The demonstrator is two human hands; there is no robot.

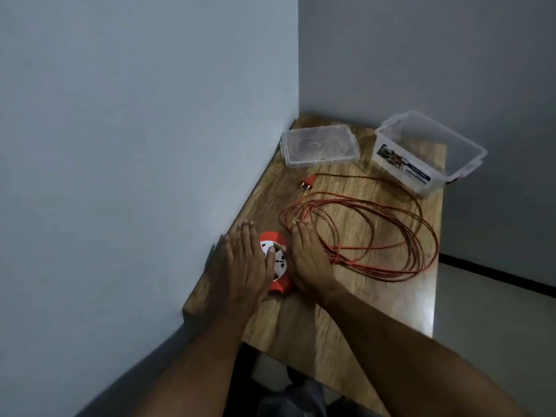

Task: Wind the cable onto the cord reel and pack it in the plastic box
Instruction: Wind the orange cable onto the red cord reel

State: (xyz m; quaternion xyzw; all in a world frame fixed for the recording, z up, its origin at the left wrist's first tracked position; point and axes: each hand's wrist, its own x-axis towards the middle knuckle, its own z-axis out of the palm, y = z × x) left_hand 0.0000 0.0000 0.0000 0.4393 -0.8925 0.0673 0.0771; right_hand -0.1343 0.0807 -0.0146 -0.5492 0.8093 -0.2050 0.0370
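An orange cord reel (277,260) with a white socket face lies on the wooden table near the left wall. My left hand (246,263) rests on its left side, thumb across the white face. My right hand (310,260) presses against its right side, fingers extended. Both hands cup the reel between them. The orange cable (376,233) lies in loose loops to the right of the reel, partly under my right hand. Its plug (307,183) lies farther back. The clear plastic box (427,152) stands open at the far right corner.
The box's clear lid (319,145) lies flat at the far left of the table (331,320), beside the grey wall. The table's right edge drops to the floor. Dark fabric shows below the near edge.
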